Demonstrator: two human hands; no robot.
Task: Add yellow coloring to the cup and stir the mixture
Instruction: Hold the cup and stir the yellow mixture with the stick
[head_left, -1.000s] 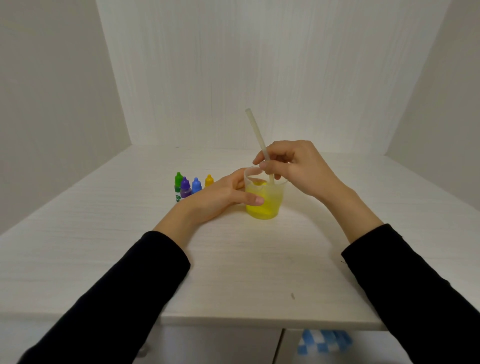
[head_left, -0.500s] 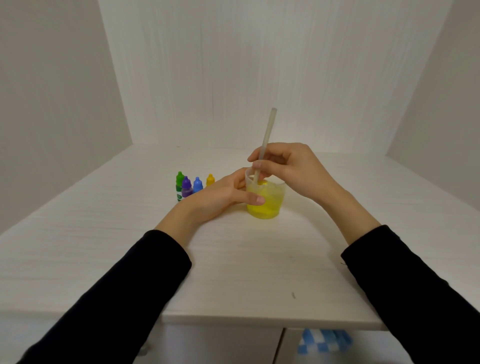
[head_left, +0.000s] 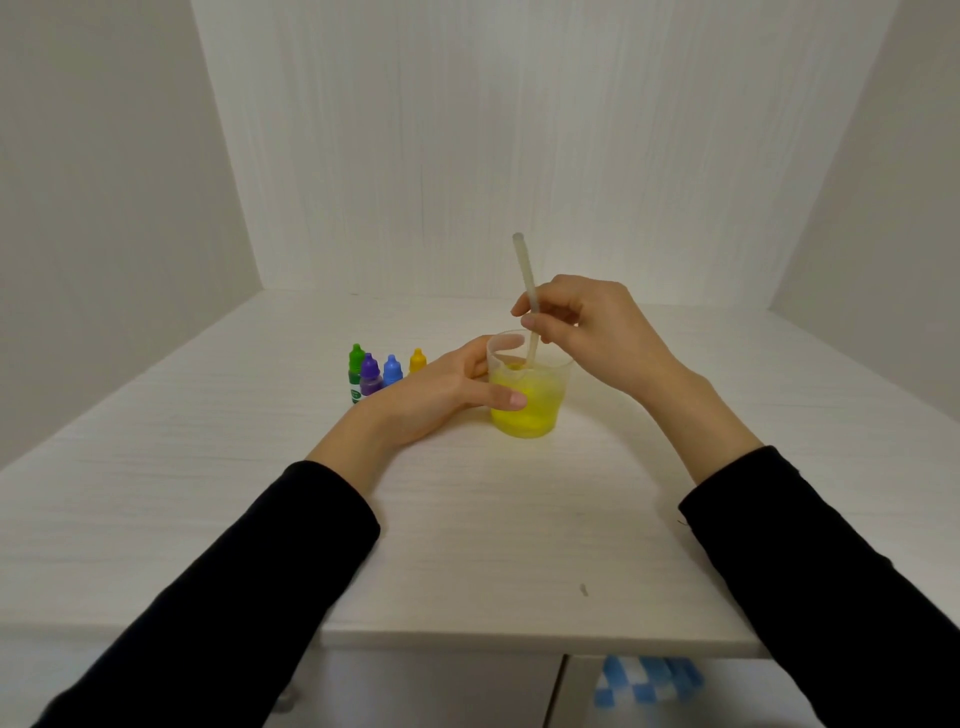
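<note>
A clear plastic cup stands upright on the white worktop, a little beyond its middle, and holds a bright yellow mixture that fills roughly the lower half. The left hand lies on the worktop at the cup's left side and wraps round it: the thumb crosses the near wall and the fingers curl behind the far side, so this grip is closed on the cup. The right hand hovers above and just right of the rim, its fingertips pinching a pale, translucent stirring stick partway down its length, so that grip is closed on the stick. The stick stands nearly upright, leaning slightly to the left at the top; its lower end dips into the yellow mixture inside the cup, and its upper end rises well clear of the fingers. Left of the cup, partly hidden behind the left hand, four small dropper bottles stand close together in a row: a green bottle farthest left, then a purple bottle, a blue bottle and a yellow bottle nearest the cup. All four stand upright with their caps on. Both forearms wear black sleeves that reach in from the near edge. White panels close in the worktop at the back and on both sides. Below the front edge, a blue and white checked patch shows, too blurred to identify.
</note>
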